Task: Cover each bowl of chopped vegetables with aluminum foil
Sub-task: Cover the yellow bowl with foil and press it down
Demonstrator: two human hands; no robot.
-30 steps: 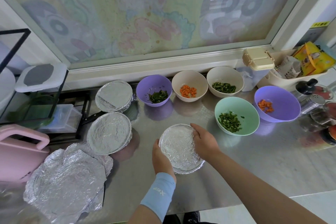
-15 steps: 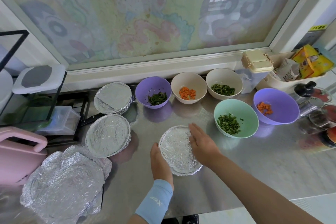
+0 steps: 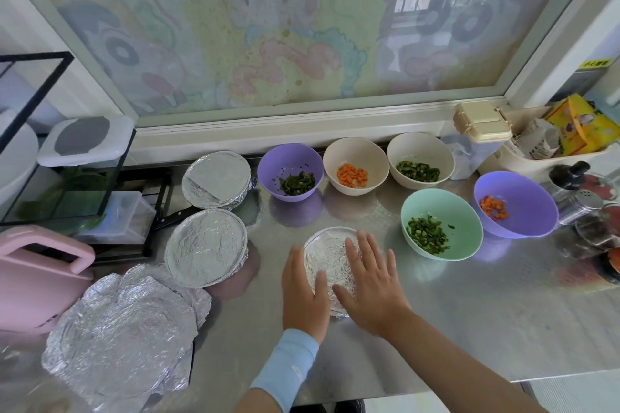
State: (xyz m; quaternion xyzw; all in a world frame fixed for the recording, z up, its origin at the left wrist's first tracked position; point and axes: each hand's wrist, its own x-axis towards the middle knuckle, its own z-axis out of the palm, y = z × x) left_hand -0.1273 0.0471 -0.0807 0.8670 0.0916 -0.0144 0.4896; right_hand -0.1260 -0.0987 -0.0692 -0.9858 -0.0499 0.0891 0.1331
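Note:
A foil-covered bowl [image 3: 327, 251] sits in the middle of the steel counter [image 3: 469, 322]. My left hand [image 3: 303, 292] rests against its left side with fingers straight. My right hand [image 3: 370, 282] lies flat on top of the foil, fingers spread. Two more foil-covered bowls stand to the left, one near [image 3: 206, 246] and one farther back [image 3: 217, 178]. Uncovered bowls stand behind and to the right: a purple one with greens [image 3: 290, 171], a beige one with carrot [image 3: 355, 166], a beige one with greens [image 3: 420, 161], a mint one with greens [image 3: 441, 223] and a purple one with carrot [image 3: 515, 206].
A stack of crumpled foil sheets [image 3: 120, 335] lies at the front left beside a pink container [image 3: 37, 278]. Jars and shakers [image 3: 583, 204] crowd the right edge, with a white tub of packets [image 3: 557, 141] behind. A black wire rack [image 3: 67, 161] stands at the left.
My right hand has moved from the bowl's right rim onto the top of the foil and lies flat there. My left hand stays against the left side.

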